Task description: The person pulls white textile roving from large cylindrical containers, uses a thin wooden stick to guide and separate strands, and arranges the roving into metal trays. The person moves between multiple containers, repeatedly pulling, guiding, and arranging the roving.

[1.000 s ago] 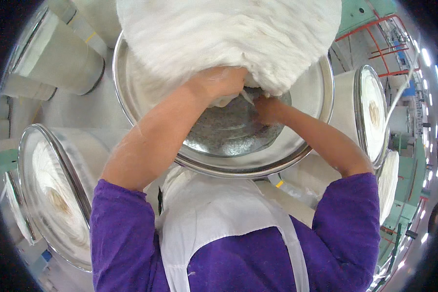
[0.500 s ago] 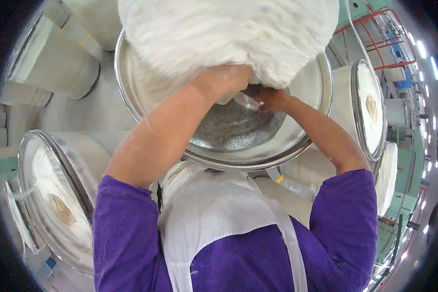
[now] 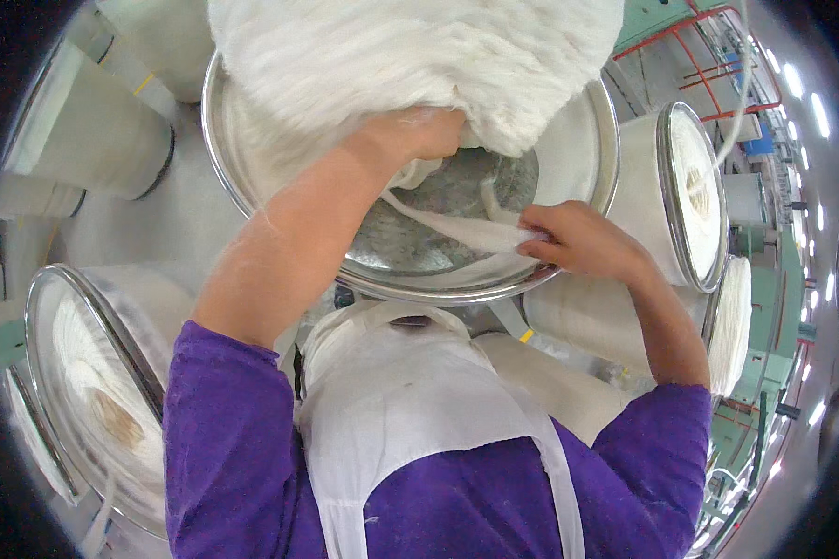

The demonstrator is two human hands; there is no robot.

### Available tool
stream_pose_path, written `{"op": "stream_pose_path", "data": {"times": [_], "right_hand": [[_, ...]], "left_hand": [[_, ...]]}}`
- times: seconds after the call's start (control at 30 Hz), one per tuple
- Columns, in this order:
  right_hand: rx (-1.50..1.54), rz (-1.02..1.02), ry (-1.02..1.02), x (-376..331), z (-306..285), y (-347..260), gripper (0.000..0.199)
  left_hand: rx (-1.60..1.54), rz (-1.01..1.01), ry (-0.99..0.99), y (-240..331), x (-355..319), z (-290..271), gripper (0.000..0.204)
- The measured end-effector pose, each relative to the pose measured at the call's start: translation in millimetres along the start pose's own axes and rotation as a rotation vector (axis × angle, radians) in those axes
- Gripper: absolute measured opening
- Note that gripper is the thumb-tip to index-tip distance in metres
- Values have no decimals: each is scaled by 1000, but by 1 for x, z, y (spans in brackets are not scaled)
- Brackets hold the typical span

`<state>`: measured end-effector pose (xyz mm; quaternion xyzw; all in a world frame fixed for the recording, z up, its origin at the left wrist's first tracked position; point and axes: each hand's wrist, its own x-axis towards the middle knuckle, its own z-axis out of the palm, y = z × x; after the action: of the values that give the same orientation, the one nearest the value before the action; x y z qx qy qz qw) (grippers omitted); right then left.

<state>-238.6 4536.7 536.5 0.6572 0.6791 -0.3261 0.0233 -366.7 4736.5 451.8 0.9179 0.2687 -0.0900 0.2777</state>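
Observation:
A big coiled mass of white cotton sliver [image 3: 410,56] is tilted up over a round can [image 3: 216,121] with a shiny metal rim. My left hand [image 3: 429,132] is closed at the lower edge of this mass, its fingertips partly hidden by the fibre. Below it, the grey metal plate [image 3: 410,252] inside the can lies bare. Between thumb and fingers, my right hand [image 3: 573,240] pinches a loose strand of sliver [image 3: 466,231] near the can's right front rim. That strand runs left across the plate toward my left hand, and another piece hangs from the mass.
Another sliver-filled can [image 3: 103,373] stands at the left and one more [image 3: 699,196] at the right, a strand rising from it. Tall pale cans [image 3: 93,121] stand at the far left. A red rail [image 3: 708,79] and green machinery [image 3: 764,354] line the right side.
My right hand has come out from under the mass toward the near right, drawing the sliver strand into a longer stretch. My left hand stays at the mass's lower edge.

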Motion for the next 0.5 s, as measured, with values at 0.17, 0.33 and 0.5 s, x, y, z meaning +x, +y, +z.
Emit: {"op": "stream_pose_path", "data": {"times": [0.17,0.33,0.5], "right_hand": [[6,85,172,-89,-33,-36,26],[392,-74,442,-216,5,-10,40],[1102,171,1205,-295,154,50,44]], "left_hand": [[24,76,-133,3,3,-5,40],[-64,254,-334,26,-10,-12,38],[-218,528,-234,43,-38,-1,34]]}}
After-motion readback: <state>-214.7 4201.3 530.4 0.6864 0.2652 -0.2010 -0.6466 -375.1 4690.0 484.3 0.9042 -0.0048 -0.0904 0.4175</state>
